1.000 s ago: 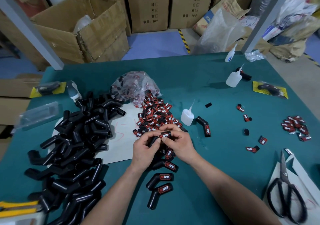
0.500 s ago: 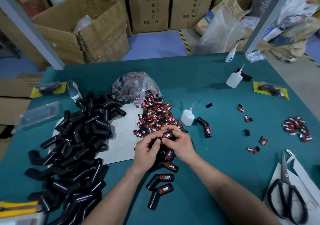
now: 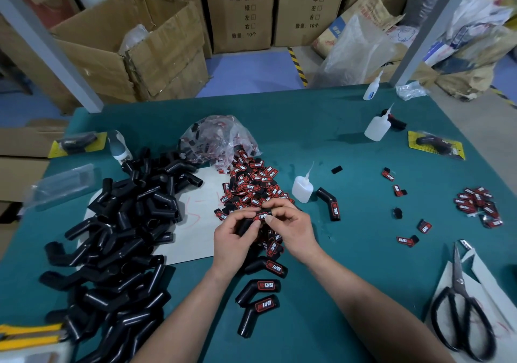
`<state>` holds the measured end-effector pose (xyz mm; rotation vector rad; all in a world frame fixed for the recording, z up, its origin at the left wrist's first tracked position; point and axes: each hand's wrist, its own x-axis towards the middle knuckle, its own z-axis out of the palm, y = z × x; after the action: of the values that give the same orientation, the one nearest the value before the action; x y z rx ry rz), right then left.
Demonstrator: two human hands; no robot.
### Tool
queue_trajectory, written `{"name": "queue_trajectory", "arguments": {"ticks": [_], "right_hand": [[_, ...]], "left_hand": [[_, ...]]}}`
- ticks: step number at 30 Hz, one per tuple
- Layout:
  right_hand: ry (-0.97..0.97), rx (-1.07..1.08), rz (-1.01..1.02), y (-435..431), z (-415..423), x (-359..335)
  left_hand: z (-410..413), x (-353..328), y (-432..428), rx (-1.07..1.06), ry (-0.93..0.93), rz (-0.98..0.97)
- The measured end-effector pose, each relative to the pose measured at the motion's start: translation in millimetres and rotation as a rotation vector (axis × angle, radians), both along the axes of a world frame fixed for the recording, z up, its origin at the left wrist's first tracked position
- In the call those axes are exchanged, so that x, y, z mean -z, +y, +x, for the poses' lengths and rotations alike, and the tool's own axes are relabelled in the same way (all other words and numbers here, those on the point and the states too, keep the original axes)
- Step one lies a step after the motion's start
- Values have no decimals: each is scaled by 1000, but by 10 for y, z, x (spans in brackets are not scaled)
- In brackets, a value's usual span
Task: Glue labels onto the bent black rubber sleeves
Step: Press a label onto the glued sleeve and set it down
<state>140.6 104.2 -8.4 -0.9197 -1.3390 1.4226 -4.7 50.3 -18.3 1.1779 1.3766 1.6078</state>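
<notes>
My left hand (image 3: 233, 238) and my right hand (image 3: 291, 227) together hold one bent black rubber sleeve (image 3: 247, 222) above the green table (image 3: 349, 250). A red and black label (image 3: 261, 216) sits on its upper end, pinched between both thumbs and fingertips. A big pile of bare black sleeves (image 3: 117, 231) lies to the left. Loose labels (image 3: 251, 183) are heaped just beyond my hands. Several labelled sleeves (image 3: 261, 287) lie below my hands, and another labelled sleeve (image 3: 330, 203) lies to the right. A small glue bottle (image 3: 302, 187) stands by the label heap.
A plastic bag of labels (image 3: 218, 138) lies behind the heap. Two more glue bottles (image 3: 376, 126) stand at the far right, with scattered labels (image 3: 478, 204) nearby. Black scissors (image 3: 458, 312) rest on white paper at the right front. Cardboard boxes (image 3: 140, 46) stand beyond the table.
The hands stay in nearly the same place. Both thumbs have shifted slightly over the label on the held sleeve.
</notes>
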Motion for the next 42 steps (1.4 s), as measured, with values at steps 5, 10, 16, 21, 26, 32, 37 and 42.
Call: {"name": "queue_trajectory", "arguments": {"ticks": [5,10,16,21,26,32,37,42], "right_hand": [[10,-31,-42,-20,-15,25],[3,28,-96,-19,-19,75],[20,49,-102,-36,-28,85],[-1,86,-135,-27,-31,87],[4,75,-145,-23,-31,88],[-34,35,-58,-47,-38,70],[-11,50,-45,-49,-39,56],[-23,-21,-11,-77,-32,49]], "left_hand": [[-26,61,17,-34,120,93],[-27,151,29,-29,224,135],[-37,163,24,-33,265,188],[-7,138,17,-35,308,217],[4,126,9,-35,321,216],[-19,115,-3,-26,313,233],[14,122,-11,-19,319,226],[13,104,-20,-11,317,231]]}}
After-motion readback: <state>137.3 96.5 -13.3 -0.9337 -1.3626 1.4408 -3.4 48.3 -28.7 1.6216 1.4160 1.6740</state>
